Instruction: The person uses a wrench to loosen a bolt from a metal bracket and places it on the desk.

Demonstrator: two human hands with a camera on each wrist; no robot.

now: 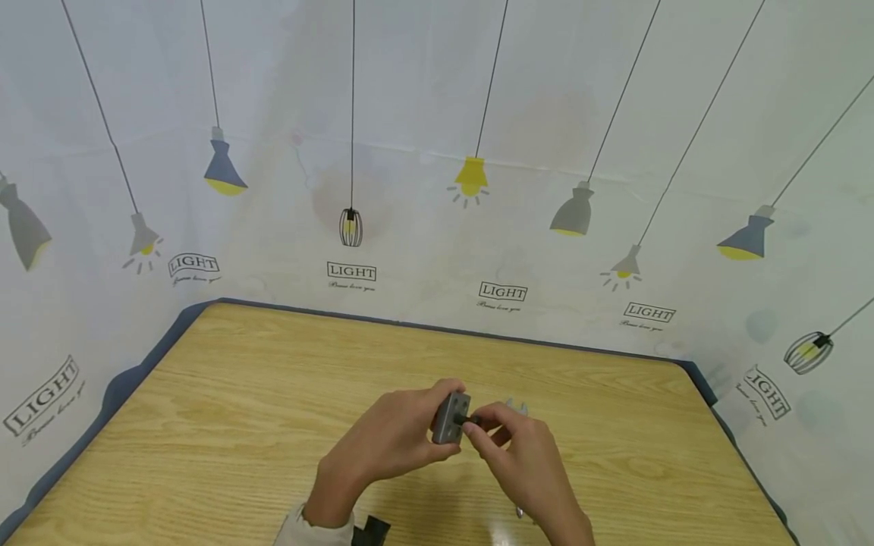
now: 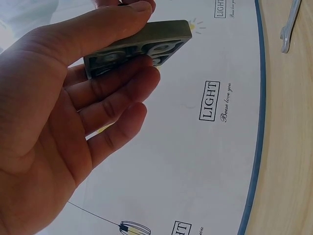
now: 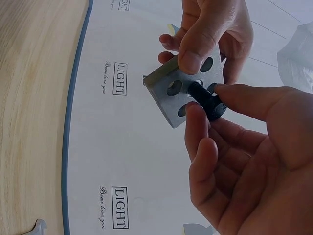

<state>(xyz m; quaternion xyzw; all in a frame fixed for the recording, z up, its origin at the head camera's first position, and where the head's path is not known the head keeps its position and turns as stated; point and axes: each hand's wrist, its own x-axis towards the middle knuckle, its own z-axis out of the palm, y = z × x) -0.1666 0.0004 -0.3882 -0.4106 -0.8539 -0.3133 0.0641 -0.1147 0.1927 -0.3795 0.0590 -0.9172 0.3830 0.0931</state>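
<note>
My left hand (image 1: pixel 389 432) grips a grey metal plate (image 1: pixel 447 418) by its edges, thumb on one side and fingers on the other. Several round holes show in the plate's face (image 3: pixel 166 100), and its back (image 2: pixel 132 51) looks recessed around rings. Between thumb and fingertips, my right hand (image 1: pixel 522 447) pinches a black bolt (image 3: pixel 208 102) by its head. The bolt's threaded end meets the plate near its middle hole; how deep it sits cannot be told. Both hands are raised above the wooden table (image 1: pixel 273 394).
A silver wrench (image 2: pixel 289 29) lies on the table, mostly behind my right hand in the head view. A black object (image 1: pixel 372 531) shows beside my left sleeve (image 1: pixel 314 528). A white curtain (image 1: pixel 410 114) printed with lamps surrounds the table's dark blue edge.
</note>
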